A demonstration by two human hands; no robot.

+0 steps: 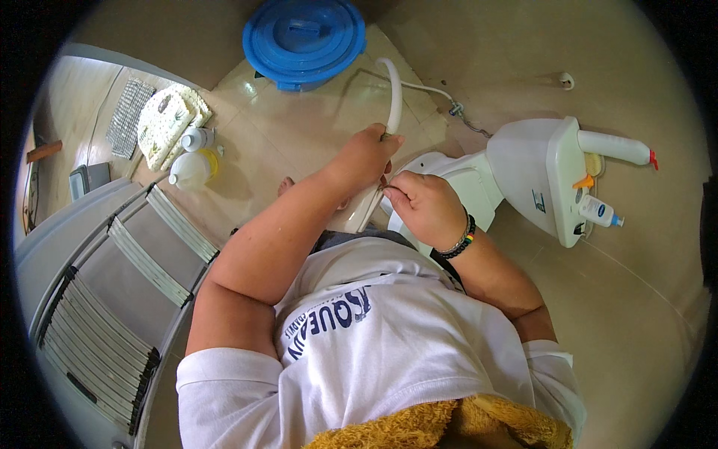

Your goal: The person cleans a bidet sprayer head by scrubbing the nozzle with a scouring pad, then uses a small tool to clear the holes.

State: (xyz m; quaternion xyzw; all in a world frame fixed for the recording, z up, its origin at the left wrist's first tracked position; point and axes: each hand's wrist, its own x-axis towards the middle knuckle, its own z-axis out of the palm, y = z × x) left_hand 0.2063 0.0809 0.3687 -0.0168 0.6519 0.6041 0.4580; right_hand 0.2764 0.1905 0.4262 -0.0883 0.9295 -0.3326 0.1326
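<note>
My left hand (374,150) is closed around the lower end of a curved white tube-like piece (395,95), which rises above the fist. Below it, a flat pale panel (359,216) reaches toward my lap; whether it joins the tube is hidden by my hands. My right hand (429,209), wearing dark bracelets, is beside the panel's upper end, thumb and forefinger pinching a small, thin dark piece (390,188). The fingertips of both hands are close together. Just beyond my right hand stands a white toilet (468,182), its bowl partly hidden.
A blue lidded bin (305,42) stands ahead. At left are a folded metal ladder (101,337), a jug with yellow liquid (193,168), a white bottle (196,139) and folded cloths (168,120). Bottles sit on the toilet tank (530,174); a supply valve (456,109) is on the wall.
</note>
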